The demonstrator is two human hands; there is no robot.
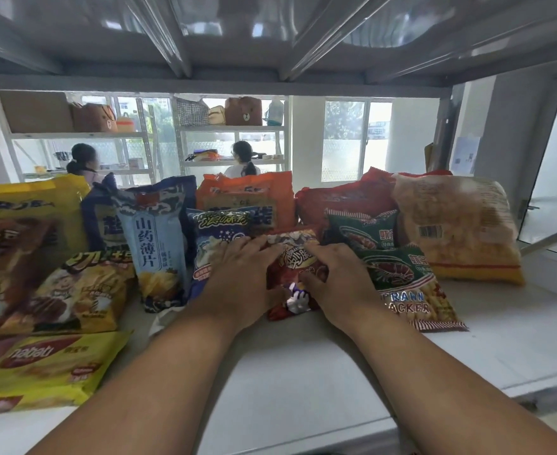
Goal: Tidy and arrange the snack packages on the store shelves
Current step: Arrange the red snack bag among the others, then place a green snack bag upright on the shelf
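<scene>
A: Which packet is being handled?

B: The small glossy red foil snack bag [290, 267], mid-shelf on the white metal shelf board [303, 372], between the blue popcorn bag [211, 244] and the green prawn cracker packet [402, 280].

A: The grip?

B: Left hand [237, 277] lies flat on its left edge, fingers together; right hand [336, 277] pinches the right edge, fingers curled onto the foil.

A: Handling?

B: Probably light, puffy, slippery, crushable inside. Best held by the side seams.

mock shop setup, metal shelf [303, 372] stocked with snack bags [152, 238], more racks [231, 129] behind holding handbags, office-type windows [346, 139]
</scene>
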